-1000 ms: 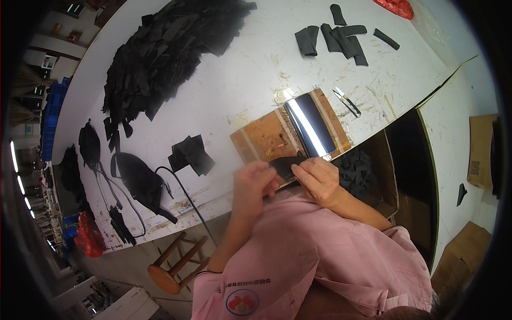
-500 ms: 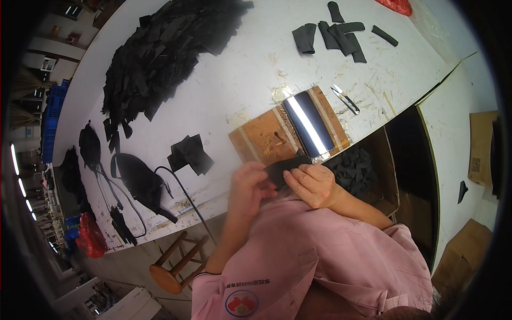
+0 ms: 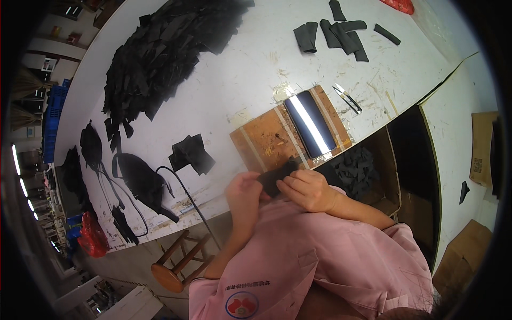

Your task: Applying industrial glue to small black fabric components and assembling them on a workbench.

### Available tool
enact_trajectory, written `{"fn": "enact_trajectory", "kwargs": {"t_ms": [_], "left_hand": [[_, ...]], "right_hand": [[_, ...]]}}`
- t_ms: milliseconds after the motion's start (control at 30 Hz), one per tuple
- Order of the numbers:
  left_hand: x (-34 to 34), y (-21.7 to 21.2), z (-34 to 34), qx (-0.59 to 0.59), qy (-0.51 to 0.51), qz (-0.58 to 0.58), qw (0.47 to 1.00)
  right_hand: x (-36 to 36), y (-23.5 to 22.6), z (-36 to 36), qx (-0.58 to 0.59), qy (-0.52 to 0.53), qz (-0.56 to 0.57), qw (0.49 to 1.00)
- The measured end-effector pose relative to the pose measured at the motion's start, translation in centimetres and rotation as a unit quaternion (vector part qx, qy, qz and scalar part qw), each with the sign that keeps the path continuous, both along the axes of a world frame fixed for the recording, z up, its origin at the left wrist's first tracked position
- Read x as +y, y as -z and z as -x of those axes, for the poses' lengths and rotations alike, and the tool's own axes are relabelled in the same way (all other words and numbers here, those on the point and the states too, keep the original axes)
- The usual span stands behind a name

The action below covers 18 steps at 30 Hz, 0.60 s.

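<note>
The left hand [image 3: 244,193] and the right hand [image 3: 306,188] both pinch a small black fabric piece [image 3: 276,176], held between them just at the near edge of the white table [image 3: 240,80]. Behind it lies a brown board [image 3: 264,141] with a shiny dark plate [image 3: 310,124]. Farther away, a big pile of black pieces [image 3: 160,53] rests.

Bright, even overhead light glares off the dark glossy plate [image 3: 311,122]; fisheye bends edges, with black vignette corners
</note>
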<state>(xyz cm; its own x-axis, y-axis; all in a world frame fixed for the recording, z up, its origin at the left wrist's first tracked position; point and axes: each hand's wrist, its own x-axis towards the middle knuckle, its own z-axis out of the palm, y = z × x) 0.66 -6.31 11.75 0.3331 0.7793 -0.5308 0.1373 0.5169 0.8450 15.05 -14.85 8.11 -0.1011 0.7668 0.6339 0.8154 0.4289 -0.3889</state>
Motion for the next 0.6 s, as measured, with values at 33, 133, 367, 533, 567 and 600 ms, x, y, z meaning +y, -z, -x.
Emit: {"fn": "enact_trajectory", "kwargs": {"t_ms": [33, 133, 367, 533, 567, 600], "left_hand": [[-0.2, 0.1, -0.1, 0.013, 0.011, -0.1, 0.995], [-0.1, 0.0, -0.5, 0.049, 0.038, -0.203, 0.977], [-0.5, -0.3, -1.7, 0.031, 0.085, -0.283, 0.955], [-0.8, -0.3, -1.6, 0.112, 0.12, -0.368, 0.915], [-0.9, -0.1, -1.5, 0.112, 0.12, -0.368, 0.915], [-0.9, 0.2, -1.4, 0.149, 0.116, -0.435, 0.88]], "right_hand": [[0.1, -0.1, 0.0, 0.0, 0.0, 0.0, 1.0], [0.8, -0.9, 0.2, 0.16, -0.014, 0.076, 0.984], [1.3, -2.7, 0.7, 0.424, 0.063, 0.185, 0.885], [1.6, -1.8, 0.9, 0.344, 0.078, 0.125, 0.927], [1.9, -1.9, 1.0, 0.285, 0.082, 0.105, 0.949], [2.1, -2.0, 1.1, 0.225, 0.085, 0.084, 0.967]]}}
